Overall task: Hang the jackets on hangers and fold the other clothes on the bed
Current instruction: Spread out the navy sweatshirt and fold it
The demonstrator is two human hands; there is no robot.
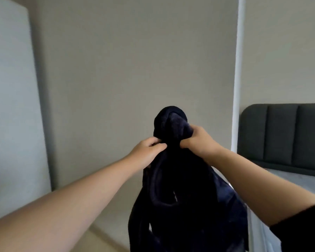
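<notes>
A dark navy fleece jacket (pixel 182 197) hangs in front of me, held up at chest height, its hood or collar bunched into a knob at the top. My left hand (pixel 147 151) pinches the fabric just under that knob on the left side. My right hand (pixel 198 139) grips the bunched fabric on the right, fingers curled round it. The lower part of the jacket drops out of the frame. No hanger shows.
A plain grey wall (pixel 135 70) stands straight ahead, with a paler panel (pixel 9 106) at the left. At the right is the bed with a dark padded headboard (pixel 284 135) and grey mattress (pixel 295 180). A white vertical edge (pixel 237 88) separates wall and bed area.
</notes>
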